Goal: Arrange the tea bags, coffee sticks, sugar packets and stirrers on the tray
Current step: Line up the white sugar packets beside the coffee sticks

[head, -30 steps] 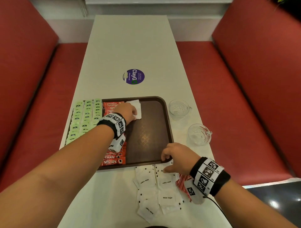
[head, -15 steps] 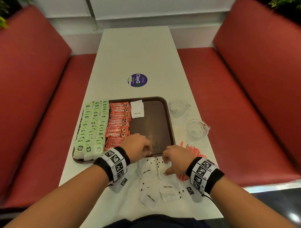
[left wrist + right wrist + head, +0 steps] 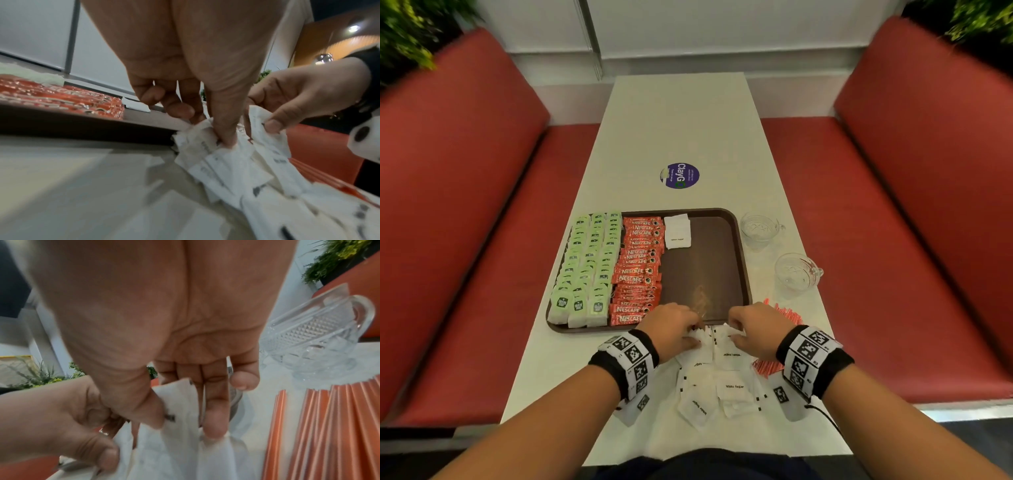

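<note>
Sugar packets [image 3: 717, 373] are heaped on the table just short of the tray's [image 3: 741, 260] near rim. One is pinched by each hand, left [image 3: 674, 330] and right [image 3: 755, 330]; the bare tray floor lies straight ahead.

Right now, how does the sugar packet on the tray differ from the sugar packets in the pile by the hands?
The sugar packet on the tray lies flat and alone beside the Nescafe sticks; the pile of sugar packets sits off the tray on the table, overlapping and askew. The tray packet is untouched; the left hand and right hand each pinch packets in the pile. Both are white paper sachets with dark print.
</note>
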Demonstrator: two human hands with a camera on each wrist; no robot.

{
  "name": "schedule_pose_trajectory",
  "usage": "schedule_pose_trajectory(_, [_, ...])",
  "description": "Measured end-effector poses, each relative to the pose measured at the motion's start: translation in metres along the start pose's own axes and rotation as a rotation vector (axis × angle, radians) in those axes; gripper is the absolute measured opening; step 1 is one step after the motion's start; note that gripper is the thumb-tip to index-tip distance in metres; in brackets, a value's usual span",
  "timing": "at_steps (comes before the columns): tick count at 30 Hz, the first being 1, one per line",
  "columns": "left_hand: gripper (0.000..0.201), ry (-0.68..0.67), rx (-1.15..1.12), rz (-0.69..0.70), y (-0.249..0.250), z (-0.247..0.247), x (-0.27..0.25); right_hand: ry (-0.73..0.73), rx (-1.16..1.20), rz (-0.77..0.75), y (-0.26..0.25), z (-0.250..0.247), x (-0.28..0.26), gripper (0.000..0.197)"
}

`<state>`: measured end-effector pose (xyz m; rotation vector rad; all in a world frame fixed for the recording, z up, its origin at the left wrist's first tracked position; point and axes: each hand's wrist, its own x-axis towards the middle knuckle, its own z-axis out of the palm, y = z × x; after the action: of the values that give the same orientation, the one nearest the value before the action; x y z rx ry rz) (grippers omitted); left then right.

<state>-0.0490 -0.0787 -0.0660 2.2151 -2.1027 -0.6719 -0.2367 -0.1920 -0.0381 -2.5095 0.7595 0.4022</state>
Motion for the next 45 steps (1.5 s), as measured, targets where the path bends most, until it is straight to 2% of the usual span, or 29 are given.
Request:
schedule_pose_trajectory(4, [0.022,0.122,-0.085,-0.035,-0.004,-0.01,-0.002,-0.002,0.103,0.019,-0.002,-0.007,-0.003,0.028])
schedule_pose_trajectory(6, [0.015,0.185,-0.196,-0.067,-0.005,-0.019,-0.006,0.002,0.174,0.041,0.0,-0.009,0.0,0.032])
schedule_pose_trajectory(8, [0.016,0.247,-0.383,-0.12,-0.007,-0.028,-0.011,0.036,0.243,0.051,0.001,-0.01,0.003,0.027])
schedule_pose_trajectory(11, [0.029,0.353,-0.647,-0.148,-0.011,-0.034,-0.016,0.111,0.362,0.005,-0.003,-0.015,0.005,0.013])
schedule_pose_trajectory(16, [0.013,0.432,-0.904,-0.125,-0.007,-0.037,-0.018,0.233,0.443,-0.066,-0.014,-0.022,0.016,0.021])
schedule_pose_trajectory(19, [0.011,0.42,-0.98,-0.122,-0.008,-0.034,-0.016,0.306,0.52,-0.114,-0.018,-0.026,0.026,0.014])
schedule_pose_trajectory(22, [0.01,0.417,-0.927,-0.131,-0.011,-0.033,-0.014,0.366,0.507,-0.127,-0.019,-0.03,0.034,0.008])
schedule_pose_trajectory(27, [0.013,0.474,-0.748,-0.162,-0.025,-0.038,-0.003,0.357,0.506,-0.11,-0.017,-0.032,0.047,0.008])
schedule_pose_trajectory(29, [0.014,0.504,-0.699,-0.212,-0.035,-0.044,0.008,0.361,0.544,-0.079,-0.014,-0.032,0.052,0.003])
schedule_pose_trajectory(30, [0.016,0.508,-0.684,-0.256,-0.041,-0.048,0.015,0.353,0.578,-0.053,-0.013,-0.033,0.054,0.008])
schedule_pose_trajectory(32, [0.019,0.484,-0.609,-0.357,-0.053,-0.056,0.033,0.33,0.65,-0.011,-0.01,-0.033,0.056,0.012])
schedule_pose_trajectory(35, [0.02,0.426,-0.501,-0.454,-0.075,-0.063,0.067,0.299,0.666,0.005,-0.006,-0.035,0.059,0.006])
schedule_pose_trajectory(38, [0.021,0.355,-0.457,-0.502,-0.093,-0.064,0.098,0.279,0.634,0.017,-0.003,-0.038,0.064,0.016])
schedule_pose_trajectory(45, [0.033,0.265,-0.391,-0.587,-0.103,-0.069,0.137,0.311,0.562,0.02,0.003,-0.043,0.074,0.008])
